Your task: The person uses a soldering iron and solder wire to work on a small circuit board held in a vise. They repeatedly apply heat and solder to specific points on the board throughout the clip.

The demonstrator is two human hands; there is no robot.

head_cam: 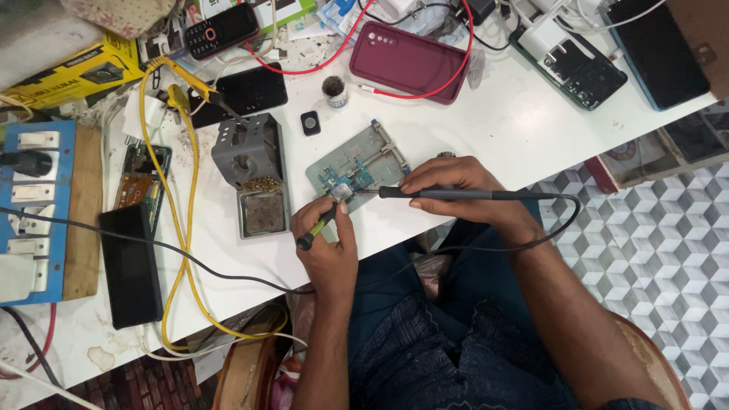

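A grey metal board holder [382, 149] lies on the white table [501, 121] with a small circuit board [345, 179] clamped on it. My right hand [456, 184] grips a dark soldering iron [456, 194], its tip pointing left at the board. My left hand [326, 247] pinches black-handled tweezers [317, 228], the tips touching the same spot on the board. The iron's black cord [524, 241] loops off the table edge over my lap.
A grey iron stand with brass wool [250, 171] sits left of the holder. A yellow cable [182, 228], an opened phone [140, 182], a black phone [129, 266] and a blue switch board [34, 212] lie left. A maroon phone case [406, 61], small flux jar [334, 91] and red wire lie behind.
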